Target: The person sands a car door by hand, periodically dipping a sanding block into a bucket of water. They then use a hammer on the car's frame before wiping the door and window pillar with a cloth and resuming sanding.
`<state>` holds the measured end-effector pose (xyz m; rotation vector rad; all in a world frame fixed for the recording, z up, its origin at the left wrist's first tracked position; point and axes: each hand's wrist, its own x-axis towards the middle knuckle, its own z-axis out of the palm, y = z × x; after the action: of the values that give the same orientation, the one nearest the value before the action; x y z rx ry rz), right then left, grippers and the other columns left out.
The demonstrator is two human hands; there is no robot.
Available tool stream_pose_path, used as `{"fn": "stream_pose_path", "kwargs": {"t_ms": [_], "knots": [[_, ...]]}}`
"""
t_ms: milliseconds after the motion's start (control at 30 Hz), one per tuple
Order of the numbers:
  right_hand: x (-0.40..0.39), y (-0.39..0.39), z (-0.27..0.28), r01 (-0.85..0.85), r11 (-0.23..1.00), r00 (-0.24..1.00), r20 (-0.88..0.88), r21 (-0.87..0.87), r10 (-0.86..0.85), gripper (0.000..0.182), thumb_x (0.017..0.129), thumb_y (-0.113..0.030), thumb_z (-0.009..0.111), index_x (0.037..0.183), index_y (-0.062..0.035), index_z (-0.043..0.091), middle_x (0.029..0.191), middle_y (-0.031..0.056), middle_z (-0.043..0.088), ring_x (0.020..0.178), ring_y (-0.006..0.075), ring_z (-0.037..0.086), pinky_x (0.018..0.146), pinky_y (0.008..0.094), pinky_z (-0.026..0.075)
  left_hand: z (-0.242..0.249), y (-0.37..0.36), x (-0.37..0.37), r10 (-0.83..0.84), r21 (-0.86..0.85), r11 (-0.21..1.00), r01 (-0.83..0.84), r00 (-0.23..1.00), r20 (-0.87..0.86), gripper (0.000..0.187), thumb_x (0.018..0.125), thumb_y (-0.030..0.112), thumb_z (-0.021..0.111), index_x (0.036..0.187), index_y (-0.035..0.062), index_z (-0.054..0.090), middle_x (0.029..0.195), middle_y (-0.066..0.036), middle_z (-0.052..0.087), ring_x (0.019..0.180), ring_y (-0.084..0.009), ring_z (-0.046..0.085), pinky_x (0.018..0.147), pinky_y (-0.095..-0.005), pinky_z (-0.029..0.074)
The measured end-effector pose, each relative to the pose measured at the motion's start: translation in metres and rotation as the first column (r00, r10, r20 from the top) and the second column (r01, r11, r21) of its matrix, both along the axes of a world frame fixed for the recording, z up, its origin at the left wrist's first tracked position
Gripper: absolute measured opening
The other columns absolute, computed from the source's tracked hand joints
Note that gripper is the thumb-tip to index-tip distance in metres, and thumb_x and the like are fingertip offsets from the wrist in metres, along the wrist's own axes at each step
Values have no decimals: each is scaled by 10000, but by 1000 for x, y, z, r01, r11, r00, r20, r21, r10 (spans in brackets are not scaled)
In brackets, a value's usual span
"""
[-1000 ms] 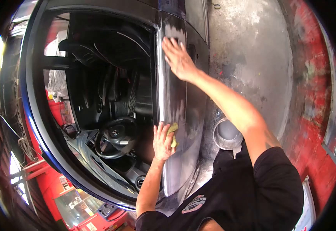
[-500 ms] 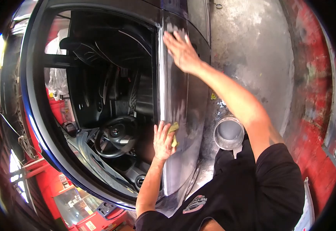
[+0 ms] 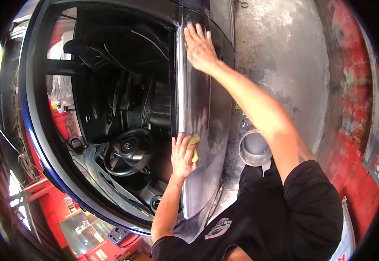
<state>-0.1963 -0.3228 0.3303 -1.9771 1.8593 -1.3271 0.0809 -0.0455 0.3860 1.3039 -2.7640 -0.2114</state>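
Observation:
A dark car door (image 3: 202, 174) with pale, dull scuffed patches runs up the middle of the view beneath both hands. My left hand (image 3: 183, 158) rests on its upper edge by the window opening, holding a crumpled yellow cloth (image 3: 194, 148) at the thumb side. Farther along the same door, my right hand (image 3: 201, 50) lies flat with fingers stretched out. Nothing shows in it, though its palm side is hidden. A bright strip (image 3: 181, 100) follows the window edge between the hands.
Through the window opening show a steering wheel (image 3: 128, 150) and dark seats. A round bucket (image 3: 254, 148) of greyish liquid stands beside the door near my legs. Worn concrete floor (image 3: 285, 65) and a red-painted strip (image 3: 350, 161) lie to the right.
My right hand has slid a little farther up along the door, its fingers now pointing more straight ahead. My left hand stays with the cloth at nearly the same spot. The view has shifted slightly.

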Motion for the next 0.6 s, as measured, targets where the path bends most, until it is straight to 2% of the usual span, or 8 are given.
{"fn": "stream_pose_path", "kwargs": {"t_ms": [33, 67, 167, 300, 367, 433, 500, 600], "knots": [[8, 10, -5, 29, 999, 998, 57, -14, -28, 688, 931, -107, 581, 1562, 94, 393, 1676, 280, 328, 1574, 483, 263, 1248, 704, 225, 0, -1, -2, -1, 9, 1000, 1, 1000, -3, 483, 710, 221, 716, 1161, 49, 691, 1468, -189, 571, 1496, -472, 423, 1228, -683, 304], [19, 39, -5, -30, 999, 994, 106, -11, 31, 568, 1051, -141, 472, 1570, 77, 397, 1680, 280, 329, 1576, 497, 255, 1241, 705, 226, -1, -2, -3, -4, 9, 1000, 4, 1000, -11, 483, 710, 221, 716, 1161, 49, 691, 1468, -189, 571, 1496, -472, 423, 1228, -683, 304], [34, 93, -9, -114, 992, 993, 26, 51, 113, 616, 1010, -120, 503, 1585, 67, 387, 1694, 252, 325, 1587, 476, 251, 1250, 698, 208, 0, 0, -3, 1, -1, 1000, -1, 1000, -18, 483, 703, 211, 725, 1156, 46, 695, 1459, -193, 578, 1491, -476, 430, 1224, -685, 309], [-13, 9, 6, -21, 1000, 994, -105, 10, 22, 727, 906, -89, 584, 1583, 84, 382, 1688, 235, 340, 1577, 460, 267, 1248, 690, 245, -4, -2, 0, -3, 0, 1000, 3, 1000, -28, 504, 664, 222, 781, 1131, 47, 704, 1443, -188, 585, 1482, -476, 438, 1231, -675, 309], [-12, -5, 4, -13, 1000, 999, -48, 6, 14, 714, 907, -85, 574, 1571, 95, 386, 1685, 252, 335, 1573, 473, 268, 1250, 690, 240, -4, -1, 4, -12, -32, 999, 11, 1000, -14, 535, 634, 250, 827, 1115, 50, 707, 1437, -178, 584, 1483, -472, 434, 1245, -663, 298], [11, 30, -6, -16, 999, 994, 108, -48, 21, 576, 1029, -99, 469, 1576, 65, 395, 1680, 268, 340, 1575, 490, 268, 1247, 689, 232, -3, -2, 3, -11, 2, 1000, 11, 1000, 9, 532, 646, 271, 826, 1115, 48, 707, 1438, -179, 585, 1486, -474, 431, 1244, -665, 297], [34, 90, -10, -119, 993, 987, 111, 7, 117, 569, 1032, -92, 485, 1576, 58, 406, 1692, 265, 319, 1585, 480, 253, 1251, 688, 220, -3, -2, 3, -17, -3, 1000, 17, 1000, 7, 532, 650, 271, 826, 1119, 49, 708, 1443, -179, 582, 1489, -474, 427, 1245, -663, 296], [28, 95, -11, -170, 982, 985, 5, 78, 170, 596, 1005, -68, 538, 1575, 53, 415, 1720, 241, 276, 1604, 460, 220, 1250, 694, 217, -1, -2, 4, -16, 9, 1000, 16, 1000, -5, 545, 679, 268, 780, 1173, 51, 700, 1477, -186, 565, 1503, -477, 412, 1235, -676, 299]]}}
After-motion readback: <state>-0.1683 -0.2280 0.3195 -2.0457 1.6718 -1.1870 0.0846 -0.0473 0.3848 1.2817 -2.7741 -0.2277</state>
